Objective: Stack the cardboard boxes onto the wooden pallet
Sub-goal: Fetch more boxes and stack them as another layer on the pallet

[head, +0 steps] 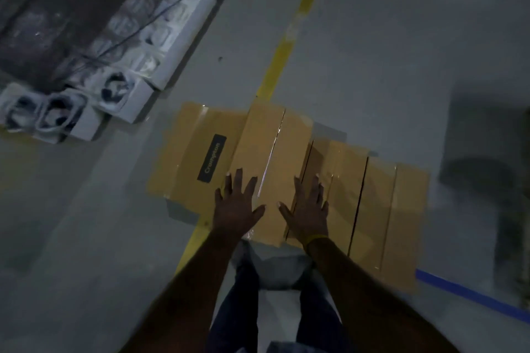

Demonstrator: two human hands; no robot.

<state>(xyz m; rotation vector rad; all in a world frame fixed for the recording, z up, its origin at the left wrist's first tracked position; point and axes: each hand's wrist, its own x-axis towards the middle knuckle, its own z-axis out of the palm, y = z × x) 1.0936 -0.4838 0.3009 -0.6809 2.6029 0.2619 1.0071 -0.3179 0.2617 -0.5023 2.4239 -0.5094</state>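
Several long brown cardboard boxes lie side by side on the grey floor in front of me. The leftmost box carries a black label. A taller box stands out in the middle, sealed with clear tape along its seam. More boxes spread to the right. My left hand hovers over the near end of the middle box with its fingers spread straight. My right hand reaches beside it, fingers also spread, over the right edge of that box. Neither hand holds anything. No wooden pallet is plainly visible.
White product boxes stand stacked in rows at the upper left, under dark wrapping. A yellow floor line runs under the cardboard boxes, and a blue line crosses at the lower right. A dark blurred shape sits at the right. My legs are below.
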